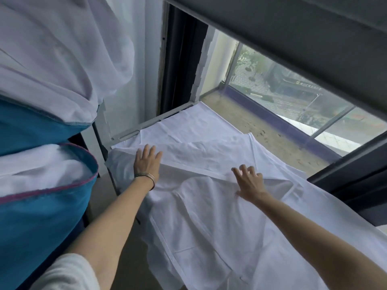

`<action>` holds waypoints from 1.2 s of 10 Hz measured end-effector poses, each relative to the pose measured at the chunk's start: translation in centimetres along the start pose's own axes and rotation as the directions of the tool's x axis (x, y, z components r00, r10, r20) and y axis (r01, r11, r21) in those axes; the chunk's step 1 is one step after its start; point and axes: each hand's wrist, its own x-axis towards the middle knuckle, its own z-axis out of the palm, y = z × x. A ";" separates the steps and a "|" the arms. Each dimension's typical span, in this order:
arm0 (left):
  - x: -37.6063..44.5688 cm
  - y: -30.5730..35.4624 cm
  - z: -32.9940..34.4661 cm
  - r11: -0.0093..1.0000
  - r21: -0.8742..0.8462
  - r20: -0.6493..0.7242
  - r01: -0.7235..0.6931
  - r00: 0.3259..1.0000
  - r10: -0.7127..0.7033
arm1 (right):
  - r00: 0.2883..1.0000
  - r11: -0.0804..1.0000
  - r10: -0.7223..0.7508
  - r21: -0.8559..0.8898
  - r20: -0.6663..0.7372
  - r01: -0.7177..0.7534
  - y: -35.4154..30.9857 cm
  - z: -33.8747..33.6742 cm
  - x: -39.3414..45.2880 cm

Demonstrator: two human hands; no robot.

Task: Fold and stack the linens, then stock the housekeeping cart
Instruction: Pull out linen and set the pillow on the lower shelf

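Observation:
A white sheet (209,216) lies spread over a flat surface below a window, with folds and a hemmed band across its middle. My left hand (146,162) rests flat on the sheet's far left part, fingers straight, bangles on the wrist. My right hand (249,183) presses on the sheet near the hemmed band, its fingers spread and slightly bent at the tips. Neither hand grips the cloth. The sheet's near edge hangs over the surface's front side.
At the left stands a blue fabric cart bag (41,222) with white linen (37,164) bulging from it, more white linen (52,59) piled above. A white metal frame (146,124) edges the sheet's far side. A window sill (261,126) and glass lie beyond.

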 end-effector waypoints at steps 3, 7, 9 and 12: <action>3.5 -4.9 0.3 0.993 -0.007 -0.094 0.117 0.989 -0.117 | 0.994 0.984 0.040 -0.170 -0.097 -0.057 5.3 -1.1 3.8; -15.8 9.5 -3.1 0.889 -0.235 -0.362 -0.392 0.884 0.294 | 0.861 0.864 0.503 -0.088 0.082 -0.496 20.1 -0.7 0.0; -19.2 12.5 -0.4 0.924 -0.240 -0.125 -0.299 0.953 0.276 | 0.597 0.286 0.686 0.602 0.415 -0.746 24.3 2.8 -1.0; -23.8 15.4 -0.8 0.885 -0.338 -0.188 -0.321 0.944 0.271 | 0.680 -0.084 0.463 0.792 0.569 -0.605 23.1 8.0 -1.8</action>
